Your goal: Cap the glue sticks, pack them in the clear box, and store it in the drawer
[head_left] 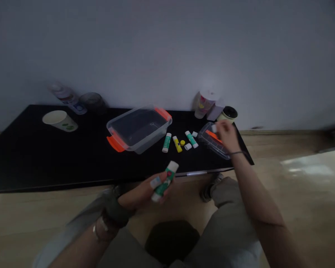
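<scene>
- Over the black worktop, the right hand pinches a white cap between its fingertips, just above a clear lid with an orange tab.
- Off the worktop's front edge, the left hand wraps around a green stick, whose long axis tilts with one white end toward the worktop.
- Nearer the loose sticks is the right hand; they lie to its left, long axes running roughly front to back.
- Counted on the worktop: two green sticks, one yellow stick, one yellow cap, two white caps, one clear box with two orange handles.
</scene>
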The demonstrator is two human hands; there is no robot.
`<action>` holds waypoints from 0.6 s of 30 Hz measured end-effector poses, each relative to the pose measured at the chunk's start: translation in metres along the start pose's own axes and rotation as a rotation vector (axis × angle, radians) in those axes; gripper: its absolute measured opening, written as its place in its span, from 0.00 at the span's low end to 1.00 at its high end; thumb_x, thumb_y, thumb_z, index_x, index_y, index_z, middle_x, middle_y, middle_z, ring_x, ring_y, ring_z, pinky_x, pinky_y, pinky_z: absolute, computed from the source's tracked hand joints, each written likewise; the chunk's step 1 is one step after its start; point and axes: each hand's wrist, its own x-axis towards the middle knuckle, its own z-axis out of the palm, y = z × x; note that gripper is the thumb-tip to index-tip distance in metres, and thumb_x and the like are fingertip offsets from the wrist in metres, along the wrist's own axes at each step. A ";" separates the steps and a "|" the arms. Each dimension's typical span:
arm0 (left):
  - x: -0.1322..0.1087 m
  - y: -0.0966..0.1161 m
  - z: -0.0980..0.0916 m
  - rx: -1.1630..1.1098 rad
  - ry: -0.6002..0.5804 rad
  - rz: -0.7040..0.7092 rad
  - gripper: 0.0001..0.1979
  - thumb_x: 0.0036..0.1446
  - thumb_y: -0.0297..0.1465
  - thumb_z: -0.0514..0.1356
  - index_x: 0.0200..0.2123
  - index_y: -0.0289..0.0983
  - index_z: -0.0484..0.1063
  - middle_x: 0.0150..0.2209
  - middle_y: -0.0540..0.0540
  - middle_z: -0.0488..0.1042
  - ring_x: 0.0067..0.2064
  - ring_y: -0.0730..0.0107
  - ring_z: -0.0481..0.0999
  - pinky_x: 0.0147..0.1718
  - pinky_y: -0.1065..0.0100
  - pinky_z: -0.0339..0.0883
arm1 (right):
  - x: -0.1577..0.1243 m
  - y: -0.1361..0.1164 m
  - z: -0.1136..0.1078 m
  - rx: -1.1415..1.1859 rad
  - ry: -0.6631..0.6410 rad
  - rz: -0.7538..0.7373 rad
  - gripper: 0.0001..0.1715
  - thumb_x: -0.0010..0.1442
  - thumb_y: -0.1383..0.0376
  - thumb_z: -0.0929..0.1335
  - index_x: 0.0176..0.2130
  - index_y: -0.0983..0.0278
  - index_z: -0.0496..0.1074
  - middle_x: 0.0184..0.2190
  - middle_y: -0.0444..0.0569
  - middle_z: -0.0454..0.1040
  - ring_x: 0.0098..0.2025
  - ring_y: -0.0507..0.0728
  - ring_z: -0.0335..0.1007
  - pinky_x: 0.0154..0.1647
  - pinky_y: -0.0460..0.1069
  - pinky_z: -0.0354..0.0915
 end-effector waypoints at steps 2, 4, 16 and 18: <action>0.018 -0.001 -0.005 -0.011 0.211 0.057 0.25 0.55 0.54 0.61 0.37 0.36 0.69 0.25 0.51 0.67 0.24 0.76 0.65 0.26 0.71 0.61 | 0.010 0.008 0.030 -0.181 -0.160 -0.059 0.22 0.70 0.54 0.59 0.49 0.65 0.73 0.37 0.52 0.75 0.38 0.56 0.70 0.42 0.50 0.65; 0.035 -0.003 -0.014 -0.006 0.362 0.065 0.23 0.55 0.50 0.63 0.38 0.36 0.68 0.28 0.50 0.69 0.27 0.74 0.69 0.29 0.71 0.63 | 0.014 0.008 0.068 -0.374 -0.315 -0.133 0.20 0.70 0.60 0.60 0.54 0.65 0.73 0.45 0.55 0.74 0.47 0.59 0.68 0.49 0.51 0.62; 0.082 -0.012 -0.044 0.164 0.483 0.098 0.27 0.47 0.39 0.70 0.47 0.37 0.64 0.39 0.45 0.73 0.43 0.59 0.77 0.46 0.57 0.70 | 0.026 -0.021 0.133 -0.634 -0.429 -0.294 0.23 0.69 0.60 0.63 0.59 0.67 0.68 0.51 0.61 0.72 0.56 0.65 0.60 0.51 0.54 0.56; 0.085 -0.012 -0.048 0.167 0.511 0.149 0.28 0.48 0.39 0.69 0.49 0.37 0.63 0.44 0.43 0.73 0.48 0.57 0.75 0.50 0.54 0.69 | 0.021 -0.036 0.126 -0.501 -0.452 -0.271 0.21 0.70 0.56 0.62 0.54 0.66 0.71 0.48 0.58 0.75 0.53 0.62 0.65 0.49 0.51 0.58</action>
